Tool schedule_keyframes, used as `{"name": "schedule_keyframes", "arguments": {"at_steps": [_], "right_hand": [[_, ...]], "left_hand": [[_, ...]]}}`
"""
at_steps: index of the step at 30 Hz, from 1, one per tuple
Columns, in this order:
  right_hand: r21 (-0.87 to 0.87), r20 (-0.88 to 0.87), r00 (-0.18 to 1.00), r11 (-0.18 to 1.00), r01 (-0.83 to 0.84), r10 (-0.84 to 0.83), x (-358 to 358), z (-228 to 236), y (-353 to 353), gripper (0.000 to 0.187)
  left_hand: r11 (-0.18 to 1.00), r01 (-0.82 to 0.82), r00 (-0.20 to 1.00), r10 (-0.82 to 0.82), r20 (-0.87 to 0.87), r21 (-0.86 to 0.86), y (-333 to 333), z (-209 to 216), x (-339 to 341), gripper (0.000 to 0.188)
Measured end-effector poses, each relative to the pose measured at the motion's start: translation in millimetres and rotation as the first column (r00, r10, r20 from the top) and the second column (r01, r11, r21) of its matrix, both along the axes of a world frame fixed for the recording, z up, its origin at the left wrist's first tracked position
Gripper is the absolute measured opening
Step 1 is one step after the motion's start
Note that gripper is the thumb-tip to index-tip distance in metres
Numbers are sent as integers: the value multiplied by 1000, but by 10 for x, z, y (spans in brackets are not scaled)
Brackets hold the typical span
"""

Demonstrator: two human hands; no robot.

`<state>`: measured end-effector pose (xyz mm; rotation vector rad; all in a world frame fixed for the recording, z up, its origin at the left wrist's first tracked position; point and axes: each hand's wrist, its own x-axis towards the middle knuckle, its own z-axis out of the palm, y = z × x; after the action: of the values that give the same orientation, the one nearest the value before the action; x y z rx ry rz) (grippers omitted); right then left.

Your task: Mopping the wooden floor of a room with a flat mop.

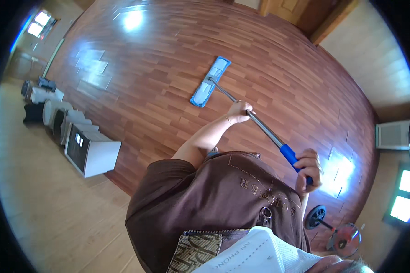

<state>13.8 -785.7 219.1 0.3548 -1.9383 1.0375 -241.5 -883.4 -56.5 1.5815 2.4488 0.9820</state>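
Note:
A flat mop lies across the middle of my view, its long blue mop head [210, 81] resting on the brown wood-look floor [269, 73]. From the head a metal pole [268, 130] slants down toward me and ends in a blue grip. My left hand [239, 112] is wrapped round the metal pole partway along. Higher up the pole, my right hand [309, 170] closes on the blue grip [289, 157] near its end. Both hands are apart from the mop head, which sits well ahead of me.
Along the left wall stand a white box-shaped cabinet [102, 157] with a dark front and several other items. A standing fan [346, 239] with a round black base is at the lower right. A white boxy unit [393, 135] sits by the right wall; a wooden door [300, 13] is far ahead.

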Motion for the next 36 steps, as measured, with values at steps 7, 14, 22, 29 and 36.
{"name": "schedule_keyframes", "arguments": {"at_steps": [7,14,22,29,36], "right_hand": [[-204,111,807,808,-552,579,-572,-181,-529,6],[-259,327,591,672,-694,737,-948,-265,-1015,11],[-304,356,398,507,-807,846,-1139,-464,-1369,14],[-402,348,291,422,-812,891,-848,-603,-1417,14],[-502,377,304,469,-727,875,-110,-388,-830,19]], "left_hand": [[780,-463,779,132,612,422,-1437,-868,-383,37],[793,-607,793,600,103,47,-2256,-283,-277,36],[669,-727,686,716,127,156,-3044,-324,44,33],[583,-812,580,804,131,20,-3467,-438,718,41],[672,-734,668,741,-77,101,-2815,-349,1309,39]]}}
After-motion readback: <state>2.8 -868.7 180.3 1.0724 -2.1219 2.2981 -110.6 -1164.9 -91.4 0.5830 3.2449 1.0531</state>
